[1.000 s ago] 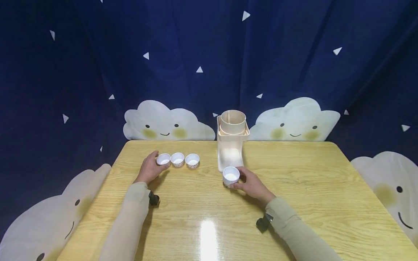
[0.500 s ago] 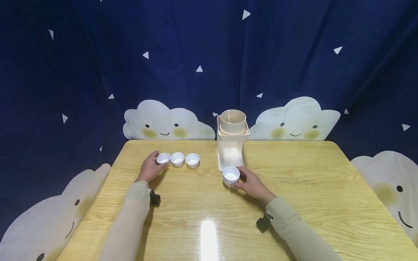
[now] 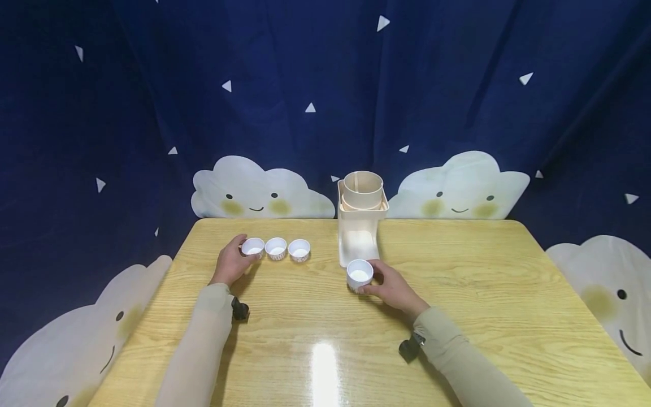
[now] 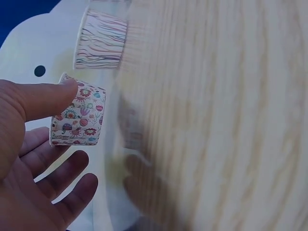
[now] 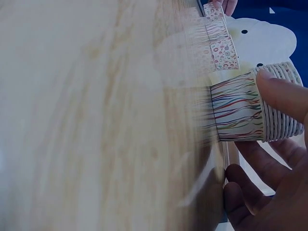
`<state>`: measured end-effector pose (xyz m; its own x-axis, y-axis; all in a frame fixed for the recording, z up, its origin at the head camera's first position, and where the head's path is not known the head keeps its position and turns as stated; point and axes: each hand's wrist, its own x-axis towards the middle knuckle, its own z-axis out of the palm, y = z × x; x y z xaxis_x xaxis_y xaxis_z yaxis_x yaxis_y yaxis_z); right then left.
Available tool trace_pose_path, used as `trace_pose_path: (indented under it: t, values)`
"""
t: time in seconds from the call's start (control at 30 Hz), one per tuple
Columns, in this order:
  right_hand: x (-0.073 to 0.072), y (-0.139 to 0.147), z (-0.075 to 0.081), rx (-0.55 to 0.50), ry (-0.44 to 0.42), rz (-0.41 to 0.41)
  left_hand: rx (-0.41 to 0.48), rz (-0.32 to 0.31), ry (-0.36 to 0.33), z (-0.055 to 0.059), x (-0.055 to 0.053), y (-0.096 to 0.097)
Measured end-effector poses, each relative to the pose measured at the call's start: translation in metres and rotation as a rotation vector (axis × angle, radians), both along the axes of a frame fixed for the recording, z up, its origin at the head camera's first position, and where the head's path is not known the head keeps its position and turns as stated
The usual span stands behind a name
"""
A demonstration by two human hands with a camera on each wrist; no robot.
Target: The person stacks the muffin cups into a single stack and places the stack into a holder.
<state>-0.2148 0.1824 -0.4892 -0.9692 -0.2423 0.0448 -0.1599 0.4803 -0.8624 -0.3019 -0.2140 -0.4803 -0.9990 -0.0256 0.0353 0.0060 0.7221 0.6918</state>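
My left hand (image 3: 231, 263) pinches a small paper baking cup (image 4: 79, 113) with a flower print, thumb on one side and fingers on the other. This cup is the leftmost of three in a row; a striped cup (image 4: 101, 41) stands beside it, and another flower-print cup (image 5: 224, 50) ends the row. My right hand (image 3: 394, 287) holds a nested stack of paper baking cups (image 5: 255, 106) by its side, the lowest one striped. In the head view, the stack (image 3: 359, 273) is upright at the front of a cream-coloured holder (image 3: 358, 243).
The holder has a round cream tube (image 3: 363, 191) in its raised top. All stand on a wooden table (image 3: 315, 316), its far edge against a dark blue curtain (image 3: 285, 62) with white clouds. A camera is strapped to each wrist.
My left hand has shifted very slightly left with the leftmost cup. The right hand and its stack stay in place.
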Motion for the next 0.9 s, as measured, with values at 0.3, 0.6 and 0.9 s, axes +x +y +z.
trace_pose_path:
  t: [0.3,0.6,0.9]
  values:
    - [0.0,0.0,-0.001,-0.011,-0.014,-0.01,0.004,-0.005,0.059,0.001,0.007,-0.007]
    - [-0.001,0.001,-0.001,-0.01,-0.032,-0.009,0.013,-0.026,0.103,0.012,0.014,-0.004]
    - [-0.001,0.001,-0.002,0.015,-0.029,-0.014,0.023,-0.068,0.175,0.023,0.021,0.009]
